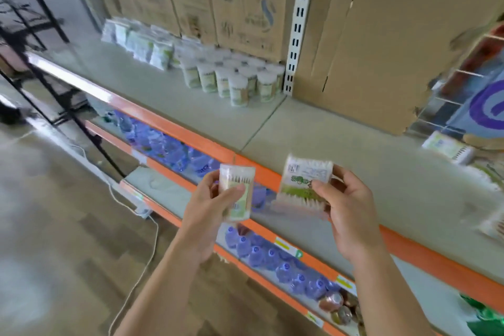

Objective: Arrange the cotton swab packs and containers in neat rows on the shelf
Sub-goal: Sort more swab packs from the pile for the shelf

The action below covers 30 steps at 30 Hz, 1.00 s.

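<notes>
We see the left hand gripping a small swab pack and the right hand pinching a larger pack, both held over the orange front edge of the shelf. Round containers stand in rows at its back, with bagged packs to their left.

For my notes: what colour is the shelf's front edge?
Orange; the shelf edge shows best in head view.

The light is bright and even, shadows weak. A white glare lies on the shelf edge. Motion blur smears everything; the small pack in the left hand and the wide pack in the right hand are unsharp. Straight lines bend near the borders.
</notes>
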### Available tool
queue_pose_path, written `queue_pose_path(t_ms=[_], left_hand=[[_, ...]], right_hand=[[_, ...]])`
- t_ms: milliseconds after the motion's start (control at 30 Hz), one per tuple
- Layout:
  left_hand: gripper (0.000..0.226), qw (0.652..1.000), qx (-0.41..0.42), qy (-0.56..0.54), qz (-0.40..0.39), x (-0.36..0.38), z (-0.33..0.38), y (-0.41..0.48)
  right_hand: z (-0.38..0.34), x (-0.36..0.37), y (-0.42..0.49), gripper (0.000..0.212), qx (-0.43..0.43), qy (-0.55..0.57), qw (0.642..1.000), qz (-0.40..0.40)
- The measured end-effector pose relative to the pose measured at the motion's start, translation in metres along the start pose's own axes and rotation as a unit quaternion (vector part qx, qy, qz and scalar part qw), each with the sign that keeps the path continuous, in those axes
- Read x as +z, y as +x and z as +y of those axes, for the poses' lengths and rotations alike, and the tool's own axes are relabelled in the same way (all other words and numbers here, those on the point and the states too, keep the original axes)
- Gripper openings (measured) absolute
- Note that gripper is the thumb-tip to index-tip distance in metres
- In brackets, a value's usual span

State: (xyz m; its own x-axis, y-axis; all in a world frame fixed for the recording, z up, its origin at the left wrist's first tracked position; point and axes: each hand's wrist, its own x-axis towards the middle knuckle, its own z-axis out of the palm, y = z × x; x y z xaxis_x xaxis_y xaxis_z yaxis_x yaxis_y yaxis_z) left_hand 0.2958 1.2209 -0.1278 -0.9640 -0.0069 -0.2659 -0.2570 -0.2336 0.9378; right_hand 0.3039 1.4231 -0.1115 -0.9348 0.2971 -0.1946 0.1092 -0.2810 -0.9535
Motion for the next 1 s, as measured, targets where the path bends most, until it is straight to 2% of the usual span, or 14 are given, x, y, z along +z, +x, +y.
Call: queue_pose_path(t_ms=[133, 300, 500, 867, 1000], left_hand=[[0.051, 1.000, 0.021, 0.015, -0.008, -0.058, 0.026, 0.021], [0.055, 0.997, 0.034, 0.071, 0.003, -0.097, 0.046, 0.052], [0.044, 0.990, 0.066, 0.123, 0.009, -0.111, 0.058, 0.096], [0.047, 0.975, 0.099, 0.195, -0.041, -0.117, 0.094, 0.218], [0.049, 0.963, 0.107, 0.243, -0.057, -0.110, 0.090, 0.256]], right_hand=[[0.011, 0.062, 0.001, 0.031, -0.013, 0.010, 1.000, -0.015], [0.017, 0.108, 0.009, 0.030, -0.020, -0.004, 1.000, -0.010], [0.024, 0.143, 0.045, 0.030, -0.024, -0.008, 0.999, 0.019], [0.028, 0.203, 0.145, 0.026, -0.052, -0.003, 0.996, 0.069], [0.029, 0.202, 0.174, 0.026, -0.042, -0.012, 0.992, 0.118]])
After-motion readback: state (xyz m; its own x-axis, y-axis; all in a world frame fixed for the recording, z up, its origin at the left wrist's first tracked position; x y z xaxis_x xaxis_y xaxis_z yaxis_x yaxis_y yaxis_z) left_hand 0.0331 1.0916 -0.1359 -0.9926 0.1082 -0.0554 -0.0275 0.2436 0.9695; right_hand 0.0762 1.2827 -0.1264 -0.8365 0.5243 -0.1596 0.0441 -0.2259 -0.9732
